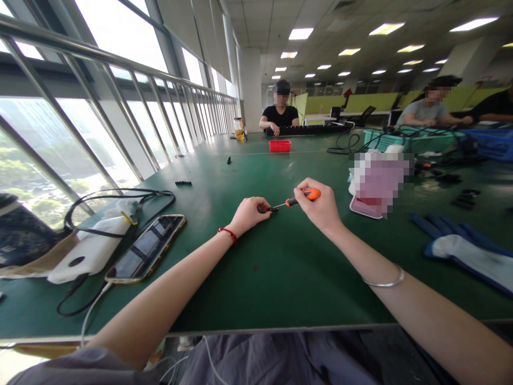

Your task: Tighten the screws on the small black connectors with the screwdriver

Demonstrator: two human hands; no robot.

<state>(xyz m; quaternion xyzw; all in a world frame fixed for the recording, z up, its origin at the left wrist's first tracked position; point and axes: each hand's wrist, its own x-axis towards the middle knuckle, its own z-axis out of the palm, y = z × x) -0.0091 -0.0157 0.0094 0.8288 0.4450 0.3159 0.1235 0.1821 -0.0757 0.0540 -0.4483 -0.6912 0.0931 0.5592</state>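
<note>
My right hand is closed round an orange and black screwdriver, whose thin metal shaft points left. The screwdriver's tip meets a small black part low over the green table. My left hand, with a red bracelet at its wrist, pinches this part from the left side. Fingers cover some of the part, so its shape is unclear.
Left stand a phone, a white device and black cable. Small black pieces and a red box lie farther back. Gloves and green baskets are right. People sit beyond.
</note>
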